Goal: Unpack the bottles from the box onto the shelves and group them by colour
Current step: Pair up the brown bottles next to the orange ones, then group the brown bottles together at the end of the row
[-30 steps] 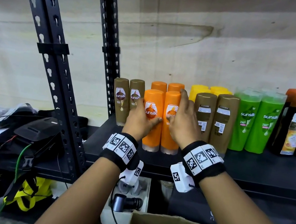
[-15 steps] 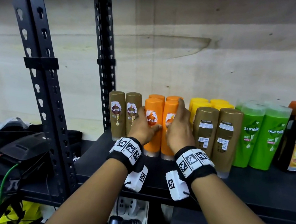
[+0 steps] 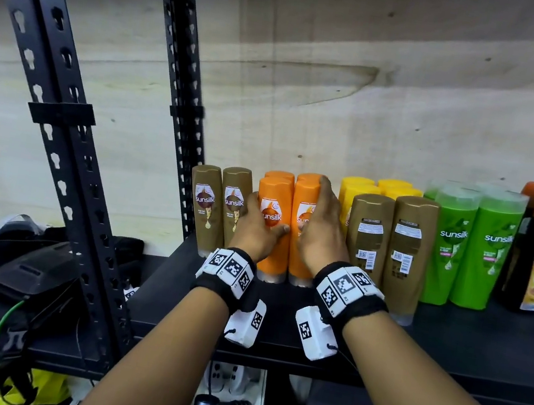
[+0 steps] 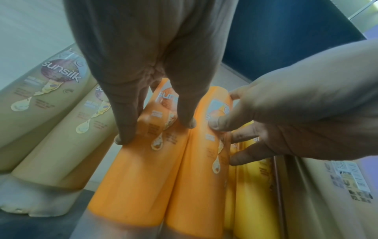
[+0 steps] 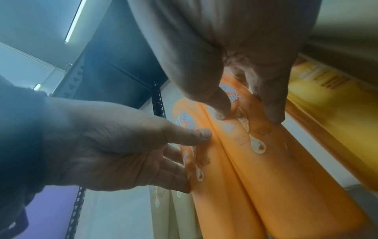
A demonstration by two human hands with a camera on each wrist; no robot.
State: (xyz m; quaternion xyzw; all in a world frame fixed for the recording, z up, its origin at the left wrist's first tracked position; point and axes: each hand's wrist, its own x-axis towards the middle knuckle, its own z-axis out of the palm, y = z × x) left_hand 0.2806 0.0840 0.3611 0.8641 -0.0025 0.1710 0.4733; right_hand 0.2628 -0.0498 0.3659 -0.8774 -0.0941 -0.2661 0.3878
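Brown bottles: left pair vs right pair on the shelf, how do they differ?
The left brown pair shows its front sunsilk labels; the right brown pair shows its back labels with barcodes. The left pair stands further back, left of the orange bottles; the right pair stands forward, in front of the yellow bottles. Both pairs share shape and colour, stand upright, and no hand touches them.

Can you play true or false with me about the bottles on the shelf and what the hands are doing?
1. Both hands are on orange bottles. True: the left hand holds the left front orange bottle, the right hand the right front orange bottle.
2. The green bottles lie flat. False: they stand upright.
3. All brown bottles stand together. False: two brown bottles stand left of the orange ones, two more brown bottles to the right.
4. Yellow bottles stand behind the right brown pair. True.
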